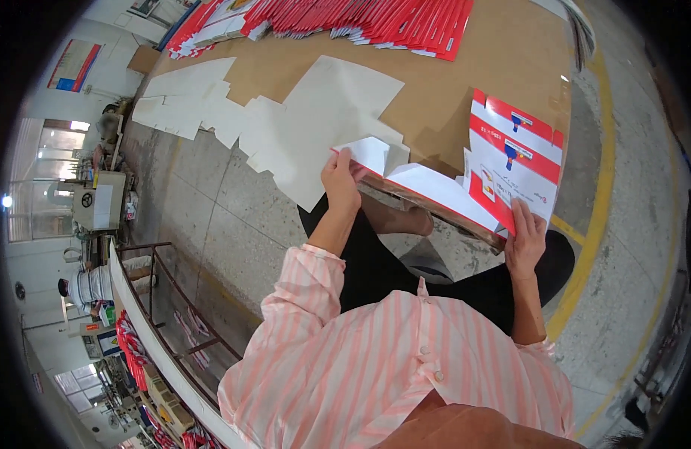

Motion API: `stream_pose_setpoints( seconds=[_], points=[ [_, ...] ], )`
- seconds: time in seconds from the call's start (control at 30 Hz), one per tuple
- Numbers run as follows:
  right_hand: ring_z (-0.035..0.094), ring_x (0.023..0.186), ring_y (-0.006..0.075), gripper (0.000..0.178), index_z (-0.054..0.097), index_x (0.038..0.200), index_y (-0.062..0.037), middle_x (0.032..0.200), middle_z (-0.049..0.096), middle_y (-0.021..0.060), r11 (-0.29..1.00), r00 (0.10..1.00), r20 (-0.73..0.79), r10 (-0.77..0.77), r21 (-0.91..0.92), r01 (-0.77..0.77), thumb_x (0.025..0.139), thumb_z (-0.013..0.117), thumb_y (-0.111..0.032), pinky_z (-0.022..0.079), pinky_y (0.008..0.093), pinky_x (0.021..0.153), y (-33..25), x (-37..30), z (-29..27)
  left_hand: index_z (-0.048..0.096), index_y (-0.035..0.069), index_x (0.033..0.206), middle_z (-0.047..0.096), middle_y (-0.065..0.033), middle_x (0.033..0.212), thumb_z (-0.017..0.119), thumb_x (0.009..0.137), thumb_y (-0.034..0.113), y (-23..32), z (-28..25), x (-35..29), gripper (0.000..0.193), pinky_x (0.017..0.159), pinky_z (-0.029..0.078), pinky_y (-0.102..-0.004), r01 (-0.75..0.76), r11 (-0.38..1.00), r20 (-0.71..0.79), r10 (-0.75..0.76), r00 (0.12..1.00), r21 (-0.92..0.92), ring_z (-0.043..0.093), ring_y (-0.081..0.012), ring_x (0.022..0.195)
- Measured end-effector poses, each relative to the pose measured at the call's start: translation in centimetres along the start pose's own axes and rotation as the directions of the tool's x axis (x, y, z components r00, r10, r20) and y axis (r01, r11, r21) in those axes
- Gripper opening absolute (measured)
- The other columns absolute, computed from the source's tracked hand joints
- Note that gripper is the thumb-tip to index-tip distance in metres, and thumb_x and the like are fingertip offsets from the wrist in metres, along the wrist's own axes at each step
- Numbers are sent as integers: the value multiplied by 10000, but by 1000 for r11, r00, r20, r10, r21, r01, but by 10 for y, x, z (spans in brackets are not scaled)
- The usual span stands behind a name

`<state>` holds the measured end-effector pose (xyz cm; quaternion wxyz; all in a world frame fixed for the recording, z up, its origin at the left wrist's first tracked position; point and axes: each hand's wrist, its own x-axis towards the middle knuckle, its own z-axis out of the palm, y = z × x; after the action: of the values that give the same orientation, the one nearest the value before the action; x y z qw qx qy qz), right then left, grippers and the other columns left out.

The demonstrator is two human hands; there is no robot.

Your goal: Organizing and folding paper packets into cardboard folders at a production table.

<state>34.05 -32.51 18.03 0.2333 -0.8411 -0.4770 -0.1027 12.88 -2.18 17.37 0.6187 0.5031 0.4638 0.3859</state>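
Observation:
In front of me, at the near edge of the table, is a partly folded red-and-white printed carton (514, 159). Its white inside flaps (442, 191) face up along the near side, while the printed panel stands raised on the right. My left hand (341, 182) pinches the carton's left end by a red-edged flap. At the near right corner, my right hand (526, 239) has its fingers closed over the panel's lower edge; the thumb is partly hidden. Left of the carton lie white cardboard sheets (315, 112) with cut outlines, some jutting past the table edge.
A long fanned row of red flat cartons (390, 22) covers the table's far side. Brown board (510, 60) forms the tabletop. To the left stands a metal-framed bench (154, 299), with a person (98, 288) beyond it. Yellow lines (601, 187) mark the floor at right.

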Motion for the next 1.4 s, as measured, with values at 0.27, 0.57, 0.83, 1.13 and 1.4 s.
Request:
stream_pose_setpoints(
  seconds=[0.27,0.57,0.83,1.13,1.4],
  points=[
    [495,1064,344,587,556,1330,-210,1287,500,186,986,955,292,-51,-137,95,852,579,-551,464,460,862,-14,13,-14,651,94,1005,617,-121,1032,650,856,341,37,30,-42,288,709,527,-358,-950,223,868,400,294,219,638,-317,847],
    [431,1190,367,602,534,1349,-213,1358,440,154,980,964,264,-45,-177,94,873,530,-583,361,533,975,-13,4,-1,535,75,1284,524,-172,1278,613,863,428,-3,49,-36,555,944,443,-442,-931,-3,921,149,360,364,485,-338,1197],
    [306,1348,393,635,495,1377,-212,1433,382,155,976,970,243,-14,-208,66,866,549,-586,210,590,1092,-16,6,7,494,147,1369,368,-215,1445,554,895,404,-13,62,-44,542,1075,259,-523,-895,-91,875,274,399,437,366,-432,1276],
    [610,1010,259,343,601,1153,-38,1150,630,116,279,821,524,225,773,-570,850,667,-184,512,380,798,-72,-66,14,610,140,1199,565,-194,1110,527,889,257,13,104,-51,341,770,487,-491,-907,-96,910,-37,414,409,559,-370,986],
    [652,841,130,252,664,1033,-2,911,694,40,-22,636,642,427,711,-703,799,638,-90,502,302,797,-11,11,-51,519,80,1302,619,-159,960,565,931,293,28,66,-59,430,730,498,-429,-849,443,810,359,464,290,606,-358,841]
  ],
)
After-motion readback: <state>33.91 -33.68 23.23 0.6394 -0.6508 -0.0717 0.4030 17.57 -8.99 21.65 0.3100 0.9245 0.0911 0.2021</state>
